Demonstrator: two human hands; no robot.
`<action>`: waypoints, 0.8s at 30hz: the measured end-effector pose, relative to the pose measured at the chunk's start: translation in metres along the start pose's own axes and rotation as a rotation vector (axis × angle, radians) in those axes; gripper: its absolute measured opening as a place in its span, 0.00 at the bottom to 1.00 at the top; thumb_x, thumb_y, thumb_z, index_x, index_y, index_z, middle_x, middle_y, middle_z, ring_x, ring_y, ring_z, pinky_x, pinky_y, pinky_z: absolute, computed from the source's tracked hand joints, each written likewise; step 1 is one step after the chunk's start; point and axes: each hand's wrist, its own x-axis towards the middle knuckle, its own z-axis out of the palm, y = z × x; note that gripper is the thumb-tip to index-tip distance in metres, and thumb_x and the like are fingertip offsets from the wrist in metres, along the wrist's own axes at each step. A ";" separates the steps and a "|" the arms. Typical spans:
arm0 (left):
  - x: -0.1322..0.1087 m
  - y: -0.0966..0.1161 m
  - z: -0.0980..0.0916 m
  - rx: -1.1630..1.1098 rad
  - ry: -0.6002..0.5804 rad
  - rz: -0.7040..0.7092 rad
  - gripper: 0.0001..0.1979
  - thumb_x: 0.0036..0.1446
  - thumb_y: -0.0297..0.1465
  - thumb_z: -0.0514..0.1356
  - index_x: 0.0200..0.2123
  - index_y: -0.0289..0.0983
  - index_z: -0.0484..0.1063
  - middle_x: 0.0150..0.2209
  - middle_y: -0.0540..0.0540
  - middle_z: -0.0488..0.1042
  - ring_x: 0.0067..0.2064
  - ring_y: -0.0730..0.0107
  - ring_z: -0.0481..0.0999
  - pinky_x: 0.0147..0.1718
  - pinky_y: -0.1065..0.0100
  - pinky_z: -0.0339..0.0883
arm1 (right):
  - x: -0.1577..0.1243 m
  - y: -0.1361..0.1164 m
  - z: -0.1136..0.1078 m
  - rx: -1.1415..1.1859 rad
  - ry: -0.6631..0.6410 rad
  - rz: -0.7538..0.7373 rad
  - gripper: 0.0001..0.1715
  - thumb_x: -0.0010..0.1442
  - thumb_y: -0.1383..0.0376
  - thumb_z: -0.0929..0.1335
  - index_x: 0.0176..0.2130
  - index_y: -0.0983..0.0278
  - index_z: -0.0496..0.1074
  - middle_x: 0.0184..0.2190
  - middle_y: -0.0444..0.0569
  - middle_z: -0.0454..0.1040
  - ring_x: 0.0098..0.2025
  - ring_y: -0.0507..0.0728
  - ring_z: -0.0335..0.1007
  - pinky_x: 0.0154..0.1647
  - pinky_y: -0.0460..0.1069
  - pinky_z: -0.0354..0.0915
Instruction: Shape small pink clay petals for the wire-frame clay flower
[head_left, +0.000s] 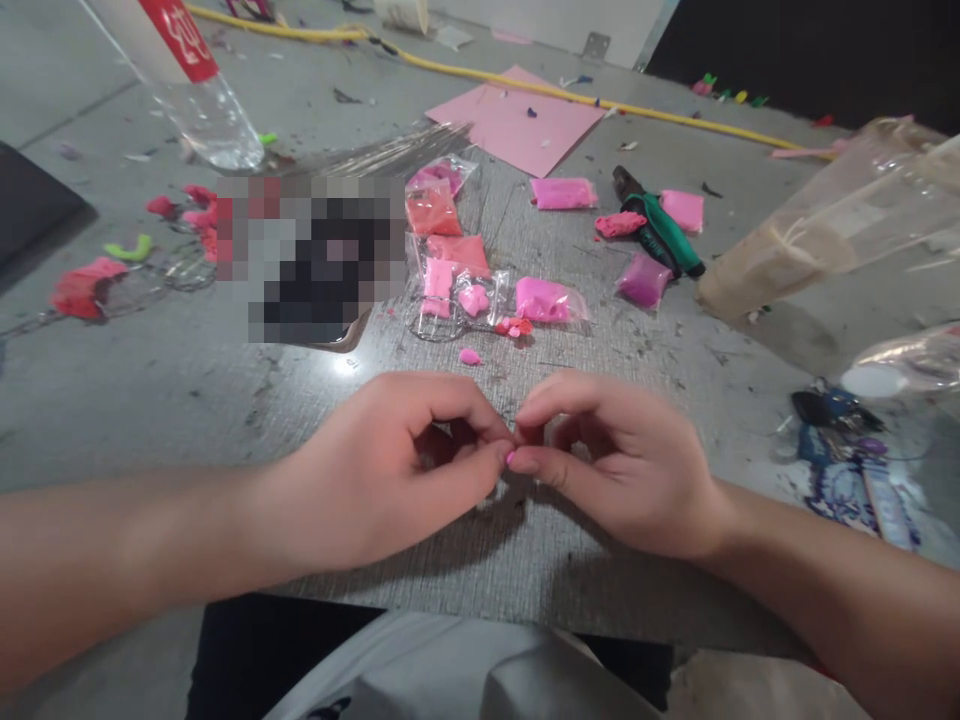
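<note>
Above the near part of the grey table, my left hand [397, 470] and my right hand [622, 465] meet at their fingertips. Between them is a tiny piece of bright pink clay [511, 457], mostly covered by thumbs and forefingers. Both hands are closed in a pinch on it. A small pink clay oval [470, 356] lies on the table just beyond the fingers. Behind it are small red and pink clay bits [514, 327] on a wire piece, a clear bag with a pink clay flower [473, 299], and a packet of pink clay [547, 300].
Green-handled pliers [667, 235] lie among clay packets at the right. A water bottle [217, 120] stands at back left, near wired red clay pieces [86, 288]. Pink paper [517, 125] and a yellow cable [480, 72] lie behind. A clear plastic-wrapped roll [780, 250] is far right.
</note>
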 end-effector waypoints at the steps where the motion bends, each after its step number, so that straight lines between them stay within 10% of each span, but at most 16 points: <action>1: 0.000 0.000 0.000 0.065 0.030 0.052 0.07 0.61 0.29 0.60 0.32 0.36 0.78 0.28 0.50 0.77 0.28 0.74 0.74 0.26 0.73 0.68 | 0.000 -0.002 0.001 0.028 -0.004 0.060 0.11 0.60 0.70 0.78 0.41 0.62 0.77 0.34 0.44 0.80 0.34 0.50 0.76 0.29 0.42 0.71; 9: 0.001 -0.008 -0.005 0.414 0.148 0.360 0.07 0.65 0.27 0.59 0.34 0.36 0.76 0.31 0.47 0.76 0.30 0.72 0.72 0.30 0.69 0.66 | 0.003 -0.006 0.000 0.609 -0.090 0.599 0.15 0.61 0.59 0.78 0.40 0.62 0.72 0.23 0.39 0.76 0.14 0.45 0.60 0.11 0.39 0.56; 24: 0.009 -0.026 0.004 0.524 -0.018 0.334 0.10 0.66 0.30 0.61 0.41 0.40 0.85 0.41 0.43 0.78 0.42 0.63 0.80 0.44 0.61 0.75 | 0.007 0.020 -0.008 0.675 0.048 0.338 0.16 0.60 0.56 0.78 0.36 0.61 0.72 0.24 0.37 0.70 0.21 0.46 0.59 0.16 0.42 0.53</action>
